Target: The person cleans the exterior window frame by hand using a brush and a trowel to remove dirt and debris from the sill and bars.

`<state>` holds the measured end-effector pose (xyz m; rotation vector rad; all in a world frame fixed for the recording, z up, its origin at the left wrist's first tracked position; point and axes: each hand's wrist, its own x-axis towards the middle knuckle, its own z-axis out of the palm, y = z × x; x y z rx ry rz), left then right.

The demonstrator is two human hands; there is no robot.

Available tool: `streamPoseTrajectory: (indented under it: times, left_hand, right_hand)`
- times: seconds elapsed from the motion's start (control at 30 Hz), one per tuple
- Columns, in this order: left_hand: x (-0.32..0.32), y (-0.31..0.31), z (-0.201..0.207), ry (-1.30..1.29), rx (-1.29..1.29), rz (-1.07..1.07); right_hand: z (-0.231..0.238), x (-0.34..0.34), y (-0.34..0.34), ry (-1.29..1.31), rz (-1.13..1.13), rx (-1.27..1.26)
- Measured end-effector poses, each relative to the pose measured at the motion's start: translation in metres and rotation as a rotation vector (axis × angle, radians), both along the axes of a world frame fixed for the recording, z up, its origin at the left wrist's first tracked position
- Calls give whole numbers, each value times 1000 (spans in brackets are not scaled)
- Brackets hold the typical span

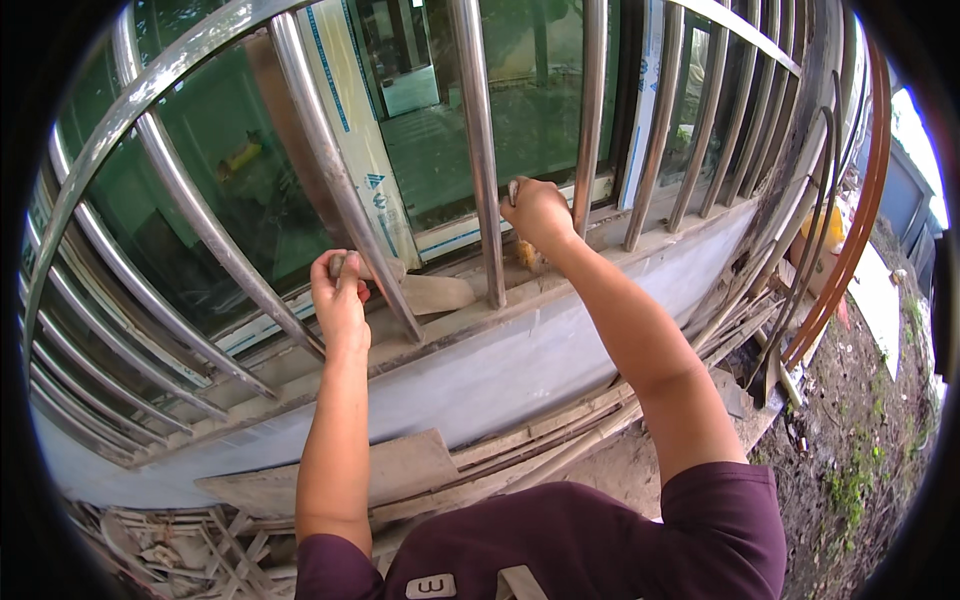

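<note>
While both arms reach through the steel window bars [480, 150], left hand [340, 300] grips a plastering trowel [430, 293] flat on the sill [560, 290]; right hand [538, 212] clenches a brush [527, 252] right of it. Risk: knuckles scraping bars, mortar smearing glass.

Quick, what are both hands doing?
Left hand: closed on the handle of a flat grey metal trowel.
Right hand: closed on a small brush with yellowish bristles.
</note>
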<state>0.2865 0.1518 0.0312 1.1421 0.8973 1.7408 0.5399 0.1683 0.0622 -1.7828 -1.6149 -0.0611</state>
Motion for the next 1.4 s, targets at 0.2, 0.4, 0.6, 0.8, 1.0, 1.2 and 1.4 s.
streamPoseTrajectory:
  times: [0.2,0.4,0.6,0.8,1.0,1.2,1.4]
  left_hand:
    - [5,1,4,1,6,-15]
    - [15,13,-7,-25,46,-88]
    - [14,13,-7,81,-49,-122]
    - [20,15,-8,32,-33,-77]
    - [14,35,-35,118,-19,-40]
    - [19,22,-58,89,-67,-25]
    - [19,21,-59,157,16,21]
  right_hand:
    - [0,-6,-1,88,-61,-3]
    - [1,-8,-22,-101,-19,64]
    - [38,-1,-99,293,180,255]
    - [61,46,-161,553,111,458]
    - [27,84,-116,457,-43,379]
    - [-11,107,-51,195,12,154]
    - [-10,97,-34,-47,80,-2]
